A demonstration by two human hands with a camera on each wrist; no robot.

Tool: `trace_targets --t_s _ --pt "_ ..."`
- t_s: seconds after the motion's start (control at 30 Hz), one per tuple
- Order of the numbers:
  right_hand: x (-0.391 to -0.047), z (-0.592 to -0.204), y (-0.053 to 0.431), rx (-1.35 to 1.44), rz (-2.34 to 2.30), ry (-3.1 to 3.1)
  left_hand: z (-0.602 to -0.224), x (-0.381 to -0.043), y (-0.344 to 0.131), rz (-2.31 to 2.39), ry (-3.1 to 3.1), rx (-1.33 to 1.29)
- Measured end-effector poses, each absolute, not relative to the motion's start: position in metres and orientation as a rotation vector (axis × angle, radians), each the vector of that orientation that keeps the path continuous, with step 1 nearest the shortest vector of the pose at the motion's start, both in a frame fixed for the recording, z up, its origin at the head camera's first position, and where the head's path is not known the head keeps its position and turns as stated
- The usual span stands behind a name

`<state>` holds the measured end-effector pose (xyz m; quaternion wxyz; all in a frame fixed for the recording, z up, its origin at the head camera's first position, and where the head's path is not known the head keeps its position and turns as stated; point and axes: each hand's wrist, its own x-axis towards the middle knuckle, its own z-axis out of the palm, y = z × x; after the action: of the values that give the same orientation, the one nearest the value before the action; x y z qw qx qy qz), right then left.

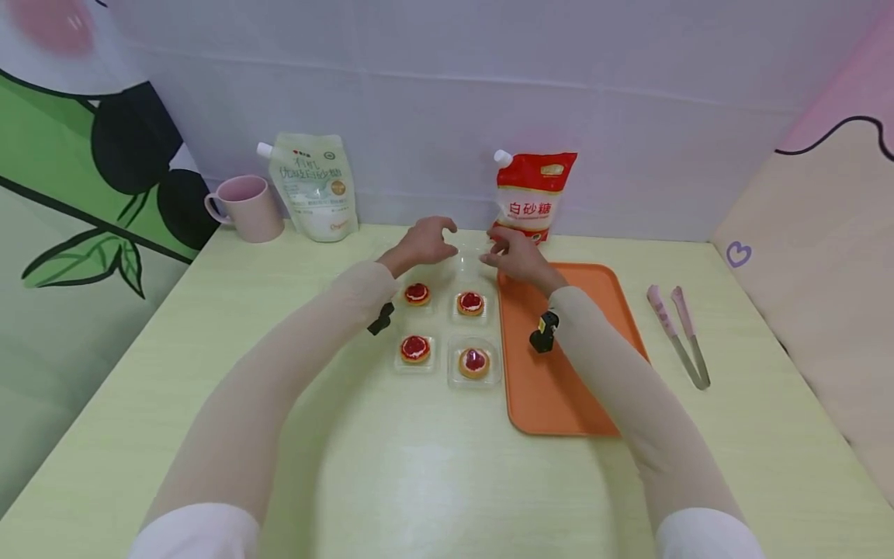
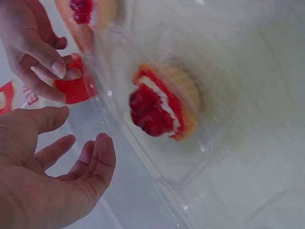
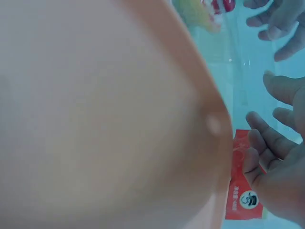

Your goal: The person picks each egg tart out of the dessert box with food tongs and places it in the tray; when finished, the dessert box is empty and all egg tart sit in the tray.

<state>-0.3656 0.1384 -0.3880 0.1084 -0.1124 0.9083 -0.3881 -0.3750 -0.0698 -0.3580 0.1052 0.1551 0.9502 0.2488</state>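
Toward the back of the table my left hand point(image 1: 427, 242) and right hand point(image 1: 520, 255) face each other, fingers loosely bent and nothing gripped. A clear plastic box point(image 1: 469, 261) lies between and just below them, faint against the tabletop. Nearer to me sit a back-left tart point(image 1: 417, 293), a back-right tart point(image 1: 470, 303), a front-left tart point(image 1: 415, 348) and a front-right tart point(image 1: 474, 362). Each has red fruit on top and its own clear box. In the left wrist view, one tart point(image 2: 159, 107) appears beside the left fingers.
An orange tray point(image 1: 531, 404) lies under my right forearm, with pink-handled tongs point(image 1: 687, 341) farther right. Behind the right hand stands a red sugar pouch point(image 1: 534, 190). A pale green pouch point(image 1: 314, 186) and a pink mug point(image 1: 253, 210) stand at the back left, against the wall.
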Motion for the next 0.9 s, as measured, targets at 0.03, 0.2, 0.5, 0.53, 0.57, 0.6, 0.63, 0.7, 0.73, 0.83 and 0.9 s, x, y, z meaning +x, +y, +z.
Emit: trace_targets --t_s 0.03,0.2,0.5,0.53,0.57,0.6,0.63,0.7,0.73,0.83,0.9 --pt "-0.364 -0.387 0.138 -0.343 -1.149 2.682 -0.356 -0.373 -0.071 0.764 2.8 0.467" --pt "-0.356 -0.382 0.133 -0.443 -1.182 2.748 -0.348 -0.357 -0.08 0.964 2.796 0.541" --pt "-0.337 -0.372 0.126 -0.54 -1.26 2.715 -0.348 -0.315 -0.109 1.318 2.709 0.549" --pt "-0.334 -0.37 0.125 -0.555 -1.267 2.707 -0.349 -0.31 -0.113 1.342 2.701 0.538" --pt "-0.332 -0.367 0.124 -0.569 -1.27 2.7 -0.349 -0.304 -0.117 1.362 2.695 0.532" --pt "-0.329 -0.365 0.123 -0.583 -1.276 2.694 -0.35 -0.299 -0.12 1.379 2.686 0.523" --pt "-0.326 -0.363 0.123 -0.598 -1.28 2.689 -0.35 -0.294 -0.123 1.396 2.673 0.514" --pt "-0.321 -0.36 0.123 -0.624 -1.286 2.674 -0.351 -0.285 -0.127 1.415 2.649 0.513" --pt "-0.318 -0.359 0.124 -0.636 -1.291 2.662 -0.352 -0.281 -0.129 1.417 2.638 0.52" --pt "-0.307 -0.357 0.127 -0.679 -1.285 2.634 -0.356 -0.268 -0.133 1.394 2.609 0.576" --pt "-0.3 -0.357 0.13 -0.706 -1.268 2.626 -0.36 -0.261 -0.134 1.344 2.602 0.637"
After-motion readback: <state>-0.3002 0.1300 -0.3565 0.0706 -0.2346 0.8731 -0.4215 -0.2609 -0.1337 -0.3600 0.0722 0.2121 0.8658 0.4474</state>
